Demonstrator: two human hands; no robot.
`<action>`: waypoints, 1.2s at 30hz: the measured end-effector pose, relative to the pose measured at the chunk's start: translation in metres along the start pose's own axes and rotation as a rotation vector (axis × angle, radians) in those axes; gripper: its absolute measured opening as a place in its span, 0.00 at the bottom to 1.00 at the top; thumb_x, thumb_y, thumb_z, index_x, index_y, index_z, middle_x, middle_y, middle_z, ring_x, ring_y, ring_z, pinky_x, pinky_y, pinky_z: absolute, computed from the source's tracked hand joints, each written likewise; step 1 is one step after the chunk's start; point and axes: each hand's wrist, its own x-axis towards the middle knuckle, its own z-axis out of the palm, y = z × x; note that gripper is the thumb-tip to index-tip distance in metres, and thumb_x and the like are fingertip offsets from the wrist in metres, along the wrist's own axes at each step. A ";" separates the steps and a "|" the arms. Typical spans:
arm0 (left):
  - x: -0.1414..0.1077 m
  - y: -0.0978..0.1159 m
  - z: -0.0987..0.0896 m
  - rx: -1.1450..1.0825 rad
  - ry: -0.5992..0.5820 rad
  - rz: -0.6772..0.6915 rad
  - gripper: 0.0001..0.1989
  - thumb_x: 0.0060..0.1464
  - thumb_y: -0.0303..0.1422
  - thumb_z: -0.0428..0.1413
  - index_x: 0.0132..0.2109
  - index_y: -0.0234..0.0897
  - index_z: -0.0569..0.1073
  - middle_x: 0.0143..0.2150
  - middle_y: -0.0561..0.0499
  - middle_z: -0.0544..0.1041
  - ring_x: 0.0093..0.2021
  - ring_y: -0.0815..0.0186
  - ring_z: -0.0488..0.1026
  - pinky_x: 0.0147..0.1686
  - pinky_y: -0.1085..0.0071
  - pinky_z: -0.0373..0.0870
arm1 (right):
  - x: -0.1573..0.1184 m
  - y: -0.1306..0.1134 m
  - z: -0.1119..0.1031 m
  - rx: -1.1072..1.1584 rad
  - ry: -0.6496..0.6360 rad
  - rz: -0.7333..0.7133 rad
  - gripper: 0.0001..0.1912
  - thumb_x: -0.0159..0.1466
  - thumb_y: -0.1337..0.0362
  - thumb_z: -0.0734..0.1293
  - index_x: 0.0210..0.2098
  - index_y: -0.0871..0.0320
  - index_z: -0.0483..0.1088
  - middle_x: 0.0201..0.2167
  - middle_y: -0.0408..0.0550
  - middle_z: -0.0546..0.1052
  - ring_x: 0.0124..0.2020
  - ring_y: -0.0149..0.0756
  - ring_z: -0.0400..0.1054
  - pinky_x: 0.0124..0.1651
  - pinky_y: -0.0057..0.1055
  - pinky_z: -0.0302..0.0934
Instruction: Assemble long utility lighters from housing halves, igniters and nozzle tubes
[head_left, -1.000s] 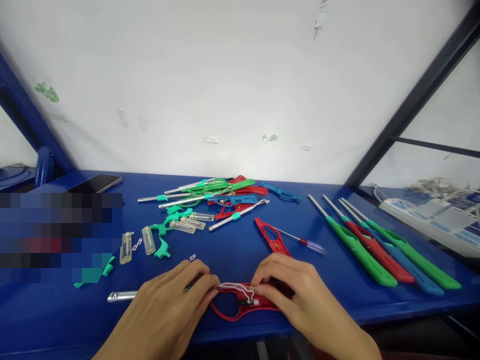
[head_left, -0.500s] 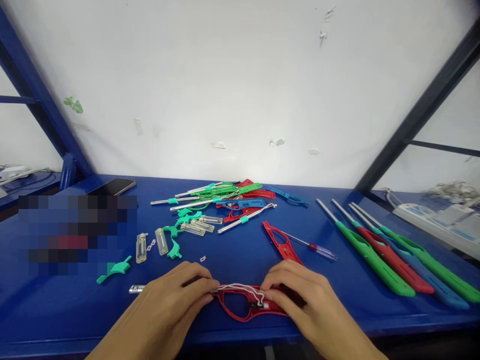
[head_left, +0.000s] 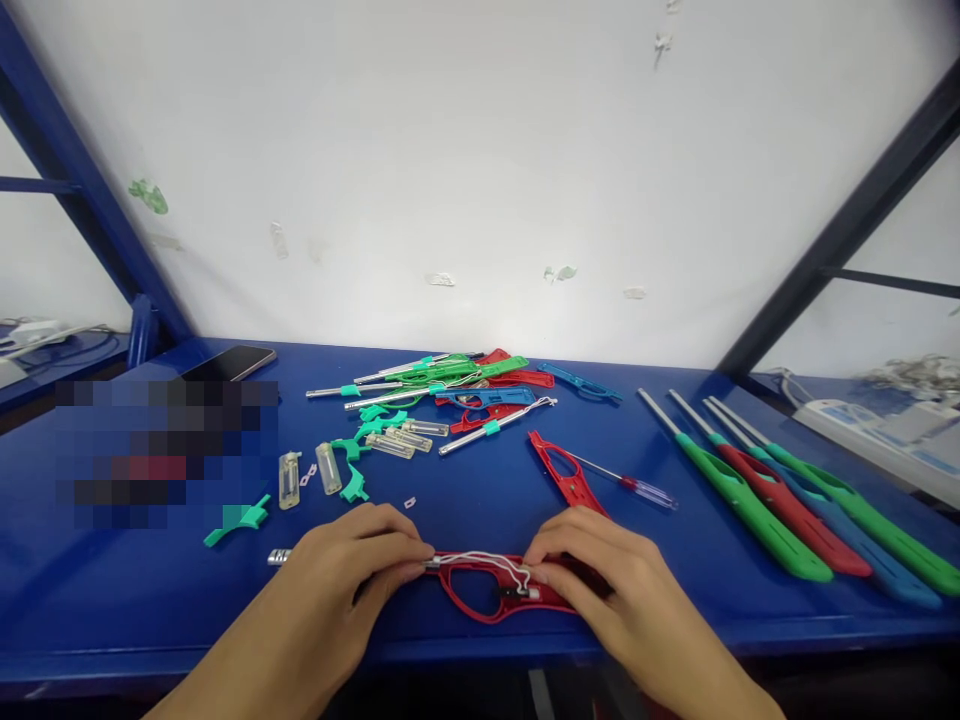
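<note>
A red lighter shell half lies near the table's front edge, its open side up. White wires run along its top to a small black part inside. My left hand is closed on the metal tube at the shell's left end; the tube's tip sticks out left of the hand. My right hand pinches the white wires over the right part of the shell and hides that end. Another red shell half lies just behind my right hand.
Lighter parts are piled at the back. Clear fuel tanks and teal pieces lie left of centre. A screwdriver and several assembled lighters lie on the right. A phone rests back left.
The camera view has shifted slightly. Both hands keep their hold on the tube and the wires, with little other visible change.
</note>
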 end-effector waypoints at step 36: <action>-0.002 -0.002 0.005 -0.099 -0.017 -0.088 0.15 0.66 0.29 0.55 0.37 0.49 0.86 0.38 0.57 0.83 0.35 0.70 0.82 0.36 0.78 0.75 | -0.003 0.002 0.000 0.060 0.026 0.063 0.11 0.78 0.68 0.64 0.41 0.48 0.75 0.40 0.35 0.80 0.42 0.28 0.75 0.48 0.24 0.63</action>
